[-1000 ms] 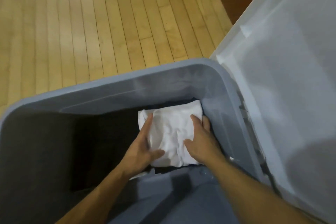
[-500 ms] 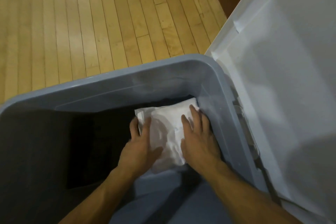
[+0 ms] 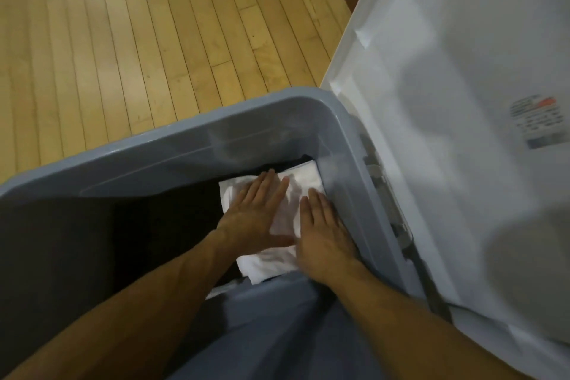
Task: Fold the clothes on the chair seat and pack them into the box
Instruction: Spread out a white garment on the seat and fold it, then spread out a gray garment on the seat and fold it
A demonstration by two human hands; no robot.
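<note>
— The folded white garment (image 3: 303,182), where is it?
— Inside the grey-blue box (image 3: 185,145), in its right-hand corner, on dark clothes.
— The hands?
— Left hand (image 3: 253,219) flat on it, fingers straight; right hand (image 3: 324,231) likewise, beside the wall. White lid (image 3: 462,102) stands open at right.
</note>
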